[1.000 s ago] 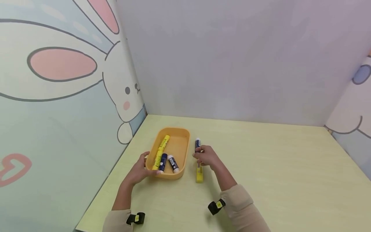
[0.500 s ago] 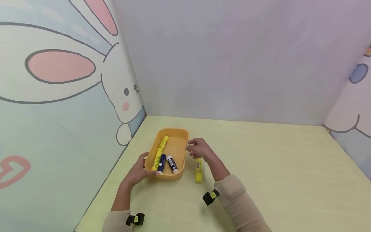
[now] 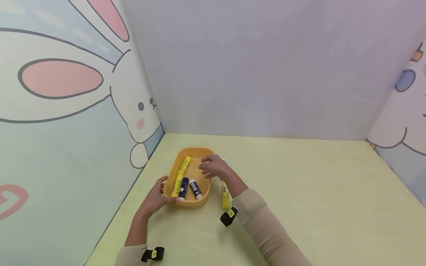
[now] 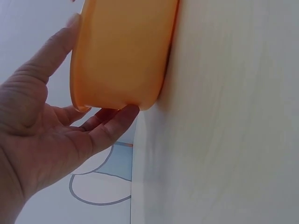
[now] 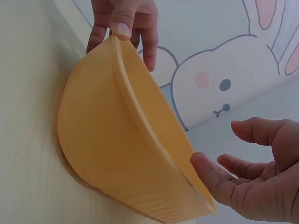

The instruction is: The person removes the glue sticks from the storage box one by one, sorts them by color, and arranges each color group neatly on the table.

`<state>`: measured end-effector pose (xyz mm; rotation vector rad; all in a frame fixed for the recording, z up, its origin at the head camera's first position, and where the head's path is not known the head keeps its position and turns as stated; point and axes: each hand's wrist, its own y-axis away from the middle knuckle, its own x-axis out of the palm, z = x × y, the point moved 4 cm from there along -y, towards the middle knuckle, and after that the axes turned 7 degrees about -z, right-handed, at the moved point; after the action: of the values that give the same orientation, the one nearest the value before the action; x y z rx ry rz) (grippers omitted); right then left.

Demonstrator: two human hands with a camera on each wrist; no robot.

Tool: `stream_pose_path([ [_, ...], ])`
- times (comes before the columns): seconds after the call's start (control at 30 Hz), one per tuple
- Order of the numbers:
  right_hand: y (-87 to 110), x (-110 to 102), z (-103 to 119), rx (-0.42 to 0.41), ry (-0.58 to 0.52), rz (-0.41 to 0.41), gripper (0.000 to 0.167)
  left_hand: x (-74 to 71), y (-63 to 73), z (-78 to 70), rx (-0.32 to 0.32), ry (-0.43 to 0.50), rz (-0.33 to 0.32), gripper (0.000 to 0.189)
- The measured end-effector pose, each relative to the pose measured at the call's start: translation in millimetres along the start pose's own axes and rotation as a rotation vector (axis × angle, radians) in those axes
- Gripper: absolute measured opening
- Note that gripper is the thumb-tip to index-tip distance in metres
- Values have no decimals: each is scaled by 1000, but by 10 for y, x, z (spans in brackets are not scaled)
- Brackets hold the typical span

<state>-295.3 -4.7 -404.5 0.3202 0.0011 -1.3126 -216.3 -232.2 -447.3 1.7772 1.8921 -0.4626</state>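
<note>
A yellow-orange plastic bin (image 3: pixel 190 204) stands on the table at left of centre. My left hand (image 3: pixel 155 196) grips its near left corner, thumb on the rim and fingers against the outer wall. Inside lie a yellow stick pair (image 3: pixel 178 184) end to end along the left side, a dark blue glue stick (image 3: pixel 183 189) and another blue, white-capped glue stick (image 3: pixel 195 190). My right hand (image 3: pixel 214 167) hovers over the bin's right rim; the right wrist view shows its fingers (image 5: pixel 210 172) parted and holding nothing.
On the table right of the bin lies a yellow stick (image 3: pixel 225 199). Beyond it, the white end of a glue stick (image 3: pixel 224 160) shows from behind my right hand. A wall with a painted rabbit (image 3: pixel 133 107) borders the table on the left; a plain wall (image 3: pixel 259 74) stands behind.
My right hand has left the blue glue stick on the table and moved left over the bin's right rim. The left hand keeps its hold on the bin.
</note>
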Motion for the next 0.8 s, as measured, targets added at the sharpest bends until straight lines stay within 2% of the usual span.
stream_pose_path([
  [0.2, -123, 124, 28, 20, 9, 20, 43, 8, -49, 64, -20, 20, -2, 105],
  [0.5, -232, 294, -1, 134, 53, 85, 46, -18, -30, 87, -15, 9, 11, 106],
  [0.8, -295, 412, -121, 269, 159, 167, 35, -5, 44, 111, -23, 3, 27, 104],
])
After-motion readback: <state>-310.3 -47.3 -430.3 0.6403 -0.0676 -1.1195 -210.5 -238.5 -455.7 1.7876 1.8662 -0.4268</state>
